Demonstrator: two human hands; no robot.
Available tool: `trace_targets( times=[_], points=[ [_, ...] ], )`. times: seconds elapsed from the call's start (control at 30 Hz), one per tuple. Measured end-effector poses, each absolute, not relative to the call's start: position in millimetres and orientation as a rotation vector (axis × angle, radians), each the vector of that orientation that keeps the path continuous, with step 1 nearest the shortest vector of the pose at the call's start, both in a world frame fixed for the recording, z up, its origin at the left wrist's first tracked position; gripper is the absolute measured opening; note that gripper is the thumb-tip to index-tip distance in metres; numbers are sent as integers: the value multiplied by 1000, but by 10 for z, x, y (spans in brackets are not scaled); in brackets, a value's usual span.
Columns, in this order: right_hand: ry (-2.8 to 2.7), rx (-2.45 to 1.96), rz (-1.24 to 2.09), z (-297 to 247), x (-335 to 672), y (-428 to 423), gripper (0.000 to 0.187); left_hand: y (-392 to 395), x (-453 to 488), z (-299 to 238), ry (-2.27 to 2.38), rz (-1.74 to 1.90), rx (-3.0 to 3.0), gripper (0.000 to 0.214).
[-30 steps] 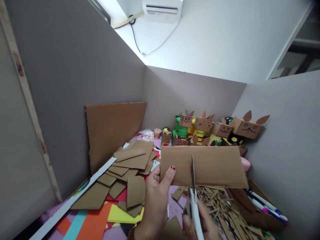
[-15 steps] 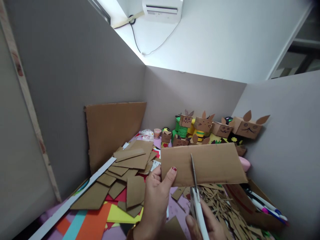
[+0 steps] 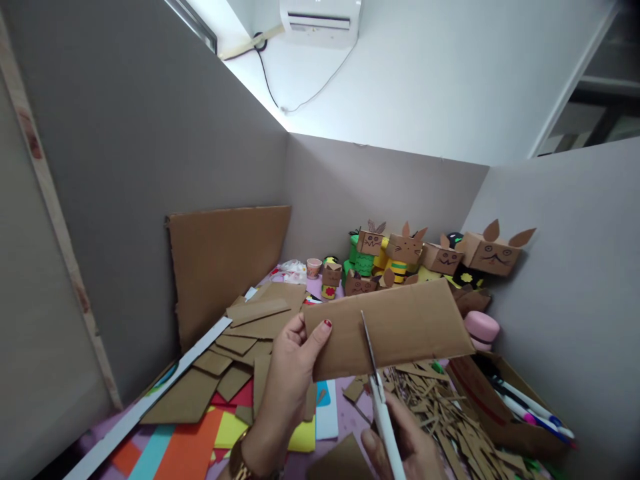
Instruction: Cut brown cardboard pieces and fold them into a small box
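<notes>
Above the worktop (image 3: 350,417), held up in the air in the middle of the view, is a long brown card (image 3: 415,320), tilted so that its right end sits a little lower. At its left end the left hand (image 3: 285,373) has its grip clamped on the card, thumb on the near face (red nail showing) and fingers behind. Low at the picture's edge, the right hand (image 3: 407,448) has its grip closed round the white handles of the scissors (image 3: 380,400), whose blade runs up from the card's lower edge across its face, roughly a third of the way along from the held end. Under the card's right half lies a heap of thin brown shreds (image 3: 440,410), and just right of that a low box (image 3: 500,427) with pens (image 3: 530,408) in it. A pink tub (image 3: 481,328) stands near the card's right end. Cardboard offcuts (image 3: 250,333) are spread over coloured paper (image 3: 185,447) to the left, beside a white strip (image 3: 150,400), and a big sheet (image 3: 225,260) leans on the grey partition. At the back, box animals (image 3: 493,252) with ears and drawn faces are piled in the corner, a small cup (image 3: 314,268) to their left.
</notes>
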State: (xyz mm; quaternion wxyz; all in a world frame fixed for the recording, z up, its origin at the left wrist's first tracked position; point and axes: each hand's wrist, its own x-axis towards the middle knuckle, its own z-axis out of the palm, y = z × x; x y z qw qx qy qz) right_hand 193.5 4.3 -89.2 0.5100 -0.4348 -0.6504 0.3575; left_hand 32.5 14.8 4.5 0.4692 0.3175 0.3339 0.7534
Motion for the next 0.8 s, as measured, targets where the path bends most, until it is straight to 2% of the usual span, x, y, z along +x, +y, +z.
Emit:
trace_targets(
  times=[0.23,0.4,0.5,0.67,0.8],
  points=[
    [-1567,-946,920,-1074,1935,149,55,159,373,74,687,2009,565,31],
    [-1334,-925,970,-1054,1780,94,54,171,400,114,621,2122,363,28],
    [-1150,-897,958,-951,1694,38,55,128,565,59,551,1969,305,32],
    [-874,-958,853,-729,1789,65,67,68,983,-210,584,1655,274,34],
    [-817,-907,961,-571,2074,164,76,52,1162,-366,579,1514,405,40]
  ],
)
